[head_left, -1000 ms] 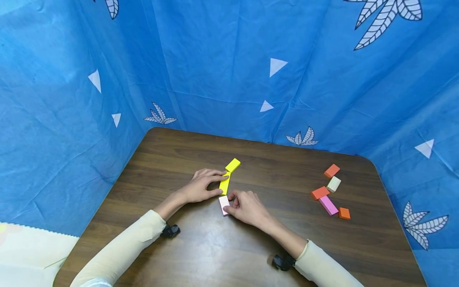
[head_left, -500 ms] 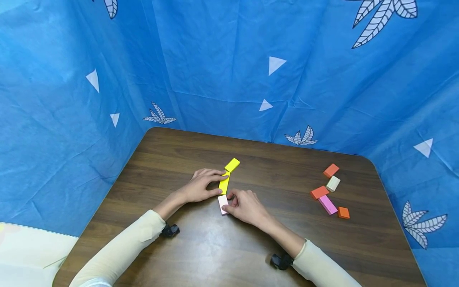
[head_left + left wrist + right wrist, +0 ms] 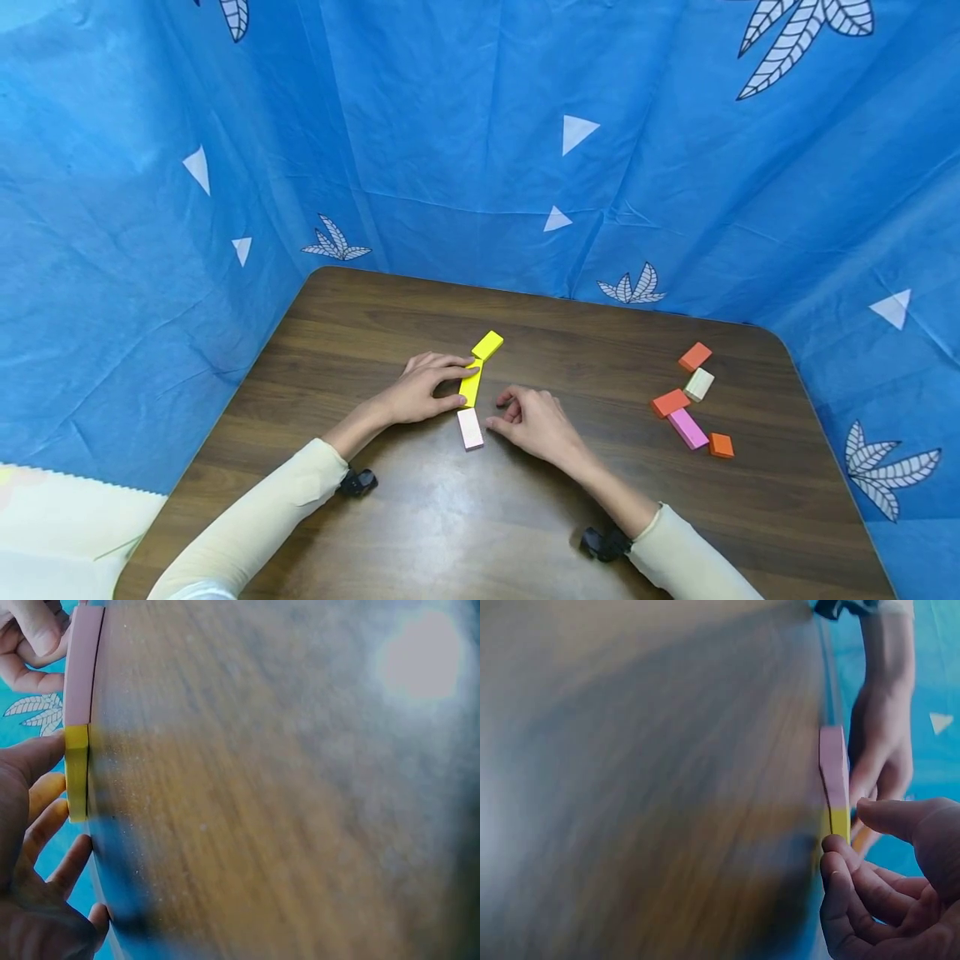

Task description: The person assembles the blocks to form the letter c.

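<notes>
Two yellow blocks lie end to end at an angle, the far one [image 3: 487, 345] tilted to the right and the nearer one [image 3: 470, 385] more upright in the head view. My left hand [image 3: 416, 390] holds the nearer yellow block between thumb and fingers, partly covering it from the left. A pale pink block [image 3: 470, 429] lies flat at its near end; the left wrist view shows the pink block [image 3: 81, 667] right against the yellow block [image 3: 77, 772]. Just right of the pink block, my right hand [image 3: 538, 425] holds nothing, thumb and index finger apart.
On the right of the wooden table [image 3: 420, 533] lies a loose group: a far orange block [image 3: 695, 357], a cream block [image 3: 699, 384], another orange block [image 3: 670, 403], a pink-purple block [image 3: 687, 428] and a small orange block [image 3: 722, 445]. Blue cloth [image 3: 450, 167] hangs behind.
My right hand has let go of the pale pink block and moved a little to the right. The block stays lying by the yellow one. My left hand keeps its place.
</notes>
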A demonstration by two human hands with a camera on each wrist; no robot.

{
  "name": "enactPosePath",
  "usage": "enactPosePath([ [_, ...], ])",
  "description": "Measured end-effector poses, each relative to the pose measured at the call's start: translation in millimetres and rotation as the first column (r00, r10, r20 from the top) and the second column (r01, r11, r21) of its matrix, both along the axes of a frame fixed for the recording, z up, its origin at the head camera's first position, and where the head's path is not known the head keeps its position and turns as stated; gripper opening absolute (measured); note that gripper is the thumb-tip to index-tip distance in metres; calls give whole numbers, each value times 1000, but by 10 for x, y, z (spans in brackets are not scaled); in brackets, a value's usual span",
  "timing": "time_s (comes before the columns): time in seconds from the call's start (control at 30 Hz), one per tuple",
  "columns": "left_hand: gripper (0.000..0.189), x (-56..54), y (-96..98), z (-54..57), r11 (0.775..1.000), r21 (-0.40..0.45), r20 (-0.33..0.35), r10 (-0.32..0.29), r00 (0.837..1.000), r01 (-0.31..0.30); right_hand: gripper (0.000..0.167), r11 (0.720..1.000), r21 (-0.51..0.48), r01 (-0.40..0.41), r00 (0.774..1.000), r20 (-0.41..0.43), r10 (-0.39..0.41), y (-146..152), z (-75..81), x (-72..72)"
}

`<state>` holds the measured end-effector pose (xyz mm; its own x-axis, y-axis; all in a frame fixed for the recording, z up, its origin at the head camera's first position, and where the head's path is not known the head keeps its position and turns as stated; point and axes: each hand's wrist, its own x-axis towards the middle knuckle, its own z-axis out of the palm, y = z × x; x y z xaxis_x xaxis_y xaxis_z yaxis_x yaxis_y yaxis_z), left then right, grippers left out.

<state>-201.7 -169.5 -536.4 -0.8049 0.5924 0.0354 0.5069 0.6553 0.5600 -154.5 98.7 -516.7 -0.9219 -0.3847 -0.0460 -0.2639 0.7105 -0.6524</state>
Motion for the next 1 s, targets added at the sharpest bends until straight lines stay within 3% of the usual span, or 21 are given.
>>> enactPosePath([
  [0.3,58,-16,19,37,1000,-11,2,-2,1000,2,32,995,-3,101,995,-12,-101,667,33,-75],
  [0.5,58,-4,24,67,1000,-21,8,-1,1000,2,33,983,39,181,983,-48,-179,1224,38,-51],
  [0.77,57,11,37,86,1000,-28,16,2,1000,-2,35,934,128,333,939,-135,-316,1835,14,167],
  [1.0,58,-8,37,93,1000,-30,21,2,1000,-2,49,880,148,452,876,-261,-406,2251,31,335],
])
